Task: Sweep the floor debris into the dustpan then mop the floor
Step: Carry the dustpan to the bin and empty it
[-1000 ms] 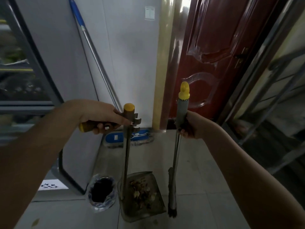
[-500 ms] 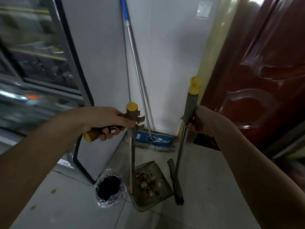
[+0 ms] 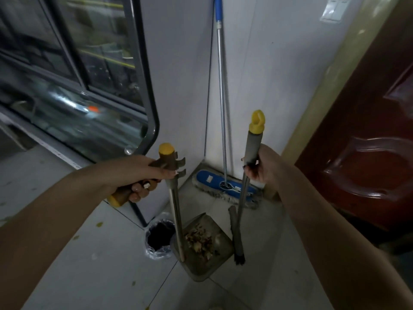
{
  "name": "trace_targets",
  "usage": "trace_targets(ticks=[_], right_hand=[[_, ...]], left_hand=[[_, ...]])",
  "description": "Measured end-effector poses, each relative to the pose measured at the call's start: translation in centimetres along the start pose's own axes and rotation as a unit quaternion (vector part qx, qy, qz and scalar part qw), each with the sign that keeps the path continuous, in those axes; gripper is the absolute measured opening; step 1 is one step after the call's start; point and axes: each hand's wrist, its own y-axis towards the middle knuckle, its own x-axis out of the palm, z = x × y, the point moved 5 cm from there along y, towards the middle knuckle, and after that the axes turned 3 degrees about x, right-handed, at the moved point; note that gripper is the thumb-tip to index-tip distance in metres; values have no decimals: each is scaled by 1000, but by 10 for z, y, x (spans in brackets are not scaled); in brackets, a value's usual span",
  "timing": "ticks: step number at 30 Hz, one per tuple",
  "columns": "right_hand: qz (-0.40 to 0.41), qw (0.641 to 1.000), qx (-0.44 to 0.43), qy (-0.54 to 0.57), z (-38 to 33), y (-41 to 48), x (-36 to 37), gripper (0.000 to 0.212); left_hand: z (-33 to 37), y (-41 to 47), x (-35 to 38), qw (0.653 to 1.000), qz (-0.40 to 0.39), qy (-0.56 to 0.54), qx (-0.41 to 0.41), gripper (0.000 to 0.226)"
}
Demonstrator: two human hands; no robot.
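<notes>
My left hand (image 3: pixel 138 175) grips the brown, yellow-capped handle of the long-handled dustpan (image 3: pixel 214 265). The pan hangs low over the floor and holds a heap of dry debris (image 3: pixel 200 241). My right hand (image 3: pixel 260 167) holds the grey grip of the broom (image 3: pixel 240 211), just under its yellow hanging loop. The broom's dark head points down beside the pan's right edge. A flat mop with a blue pad (image 3: pixel 225 185) and a blue-topped metal pole leans in the wall corner behind both tools.
A small bin with a black liner (image 3: pixel 159 239) stands on the floor just left of the dustpan. A glass-fronted cabinet (image 3: pixel 93 86) fills the left. A dark red door (image 3: pixel 366 139) is on the right. Small yellow scraps (image 3: pixel 99 224) dot the grey tiles.
The view has swung left and nearer the corner, so the mop is now central. Both hands keep their grips; dustpan and broom stay side by side next to the bin.
</notes>
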Motion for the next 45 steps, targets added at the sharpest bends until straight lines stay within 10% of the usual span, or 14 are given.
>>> trace_targets(ticks=[45], right_hand=[[12, 998, 10, -59, 121, -58, 179, 38]], left_hand=[[-279, -115, -114, 866, 43, -498, -7, 27]])
